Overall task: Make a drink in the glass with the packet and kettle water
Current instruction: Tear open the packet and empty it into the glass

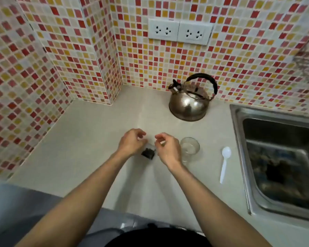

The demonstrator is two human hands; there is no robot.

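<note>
A small clear packet (148, 152) with dark contents hangs between my two hands above the pale counter (89, 139). My left hand (132, 142) pinches its upper left part. My right hand (168, 148) pinches its upper right edge; the packet's top is hidden behind my fingers. Just right of my right hand stands a clear glass (190, 147), which looks empty. A steel kettle (190, 102) with a black handle sits farther back by the tiled wall.
A white plastic spoon (224, 163) lies on the counter right of the glass. A steel sink (278, 157) takes up the right side. Tiled walls close the left and back, with two sockets (179, 32) above the kettle.
</note>
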